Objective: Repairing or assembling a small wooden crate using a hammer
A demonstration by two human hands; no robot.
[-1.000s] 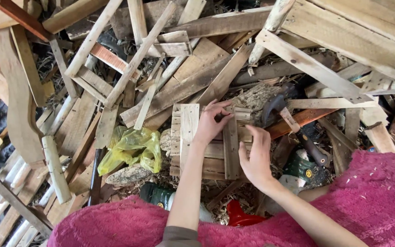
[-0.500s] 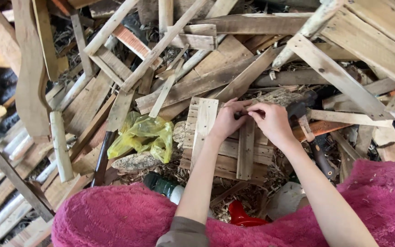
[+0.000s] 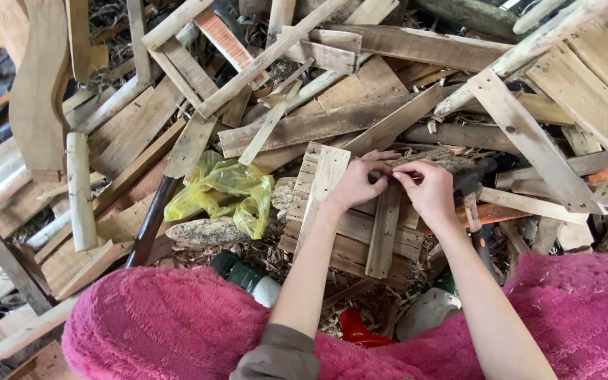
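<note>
Seeing scrap wood (image 3: 416, 49) piled far, yellow bag (image 3: 223, 190) left. Left hand (image 3: 355, 184), right hand (image 3: 428, 190) both pinching something small, unclear, over pallet piece (image 3: 346, 239).

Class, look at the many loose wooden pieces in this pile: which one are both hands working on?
The small slatted wooden panel at the centre, right of the crumpled yellow plastic bag. The left hand and right hand meet at its upper edge; no other wood is touched.

A plastic bag (image 3: 225, 191) lies left of the slatted pallet piece (image 3: 360, 225), hammer (image 3: 474, 184) right.
</note>
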